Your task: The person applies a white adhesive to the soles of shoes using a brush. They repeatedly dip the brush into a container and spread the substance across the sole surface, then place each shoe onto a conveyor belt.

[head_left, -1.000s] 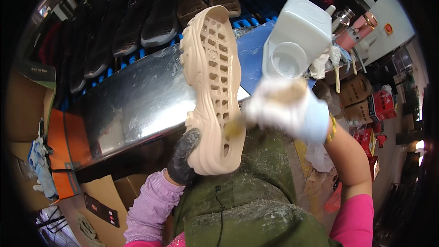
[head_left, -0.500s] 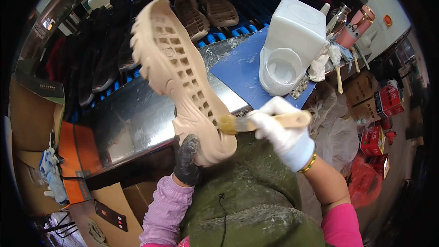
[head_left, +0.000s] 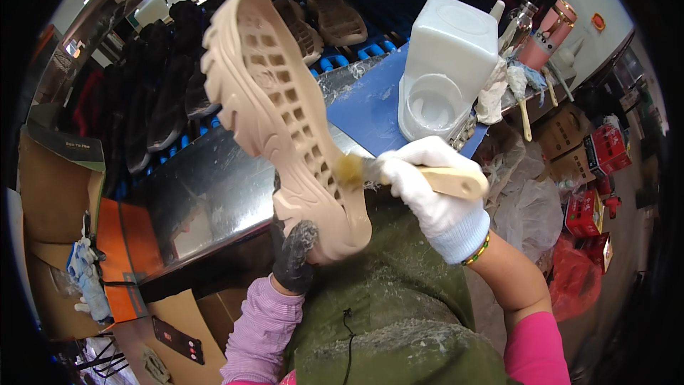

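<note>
One beige shoe sole (head_left: 268, 127) is slanting over the metal table (head_left: 203, 203): remotely, I'm pinching its near end with my left hand (head_left: 293, 255), my right hand (head_left: 432, 203) gripping a brush (head_left: 450, 181), bristles (head_left: 350, 170) at the sole's edge.

A shiny metal bench (head_left: 196, 217) runs across the middle. On its right part lies a smudged blue sheet (head_left: 367, 125), and on that stands a white jug (head_left: 459, 50) with a round, open cup (head_left: 433, 108) at its front. Near the bench's right end are a steel flask (head_left: 520, 27), a pink flask (head_left: 545, 39), a crumpled rag (head_left: 491, 98) and a brush (head_left: 526, 122), its handle sticking out past the edge. Behind, a conveyor of blue rollers (head_left: 374, 49) carries brown soles (head_left: 336, 18) and, farther left, black soles (head_left: 167, 110). At lower left, a phone (head_left: 178, 340) lies on cardboard (head_left: 192, 371).
</note>
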Available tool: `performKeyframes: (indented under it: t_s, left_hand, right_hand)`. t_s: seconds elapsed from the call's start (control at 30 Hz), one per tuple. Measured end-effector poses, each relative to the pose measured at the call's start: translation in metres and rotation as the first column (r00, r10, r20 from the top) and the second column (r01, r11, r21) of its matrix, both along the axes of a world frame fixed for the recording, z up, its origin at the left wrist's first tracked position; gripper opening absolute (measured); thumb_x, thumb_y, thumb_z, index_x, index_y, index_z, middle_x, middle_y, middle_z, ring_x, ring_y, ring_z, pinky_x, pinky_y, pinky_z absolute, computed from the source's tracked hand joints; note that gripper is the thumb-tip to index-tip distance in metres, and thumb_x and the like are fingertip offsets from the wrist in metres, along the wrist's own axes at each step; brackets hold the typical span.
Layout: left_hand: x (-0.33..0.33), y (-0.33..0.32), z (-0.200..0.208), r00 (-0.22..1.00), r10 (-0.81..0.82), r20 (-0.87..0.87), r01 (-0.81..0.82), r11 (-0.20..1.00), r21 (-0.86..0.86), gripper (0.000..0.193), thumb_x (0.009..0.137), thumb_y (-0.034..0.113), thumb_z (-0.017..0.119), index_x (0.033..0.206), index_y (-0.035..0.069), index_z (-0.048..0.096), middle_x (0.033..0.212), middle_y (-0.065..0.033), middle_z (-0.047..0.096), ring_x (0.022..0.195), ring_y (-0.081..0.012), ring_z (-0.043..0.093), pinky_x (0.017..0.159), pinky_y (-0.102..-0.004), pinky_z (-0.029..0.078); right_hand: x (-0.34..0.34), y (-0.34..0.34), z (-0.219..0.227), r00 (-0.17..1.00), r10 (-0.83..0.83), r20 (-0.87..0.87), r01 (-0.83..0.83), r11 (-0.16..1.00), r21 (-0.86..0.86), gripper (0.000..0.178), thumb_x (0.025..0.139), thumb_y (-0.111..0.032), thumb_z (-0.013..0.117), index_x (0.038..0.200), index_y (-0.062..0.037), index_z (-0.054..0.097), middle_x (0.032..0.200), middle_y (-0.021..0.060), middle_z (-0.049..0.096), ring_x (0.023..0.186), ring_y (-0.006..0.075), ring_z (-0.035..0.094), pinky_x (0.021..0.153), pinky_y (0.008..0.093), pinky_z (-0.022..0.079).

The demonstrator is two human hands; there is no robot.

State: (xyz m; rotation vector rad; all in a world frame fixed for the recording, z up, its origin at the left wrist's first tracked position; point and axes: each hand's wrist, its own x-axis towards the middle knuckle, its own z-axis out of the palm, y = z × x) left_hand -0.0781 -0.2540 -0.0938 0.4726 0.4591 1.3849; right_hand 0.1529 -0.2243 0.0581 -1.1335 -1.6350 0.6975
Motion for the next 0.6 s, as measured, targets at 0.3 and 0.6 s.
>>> performKeyframes:
  t_s: [0.3,0.6]
  left_hand:
    - [0.025,-0.010,0.001,0.933,-0.329,0.146,0.352,0.919,-0.177,0.060,0.096,0.031,0.054,0.146,0.001,0.037,0.141,-0.0170,0.051,0.127,-0.0300,0.053,0.111,-0.0455,0.042]
    - [0.022,-0.045,0.054,0.829,-0.346,0.440,0.498,0.814,-0.298,0.065,0.099,0.051,0.045,0.143,0.003,0.045,0.137,-0.0193,0.054,0.121,-0.0364,0.056,0.102,-0.0526,0.049]
  right_hand:
    - [-0.062,0.026,0.030,0.805,0.390,0.447,-0.592,0.581,0.559,0.028,0.076,-0.014,0.068,0.104,-0.0172,0.067,0.075,0.0025,0.061,0.067,0.0221,0.059,0.066,0.0354,0.050]
    - [-0.041,0.155,0.049,0.914,-0.202,0.351,-0.155,0.625,0.765,0.020,0.077,-0.022,0.077,0.096,-0.0203,0.069,0.090,0.0079,0.068,0.090,0.0284,0.064,0.079,0.0413,0.053]
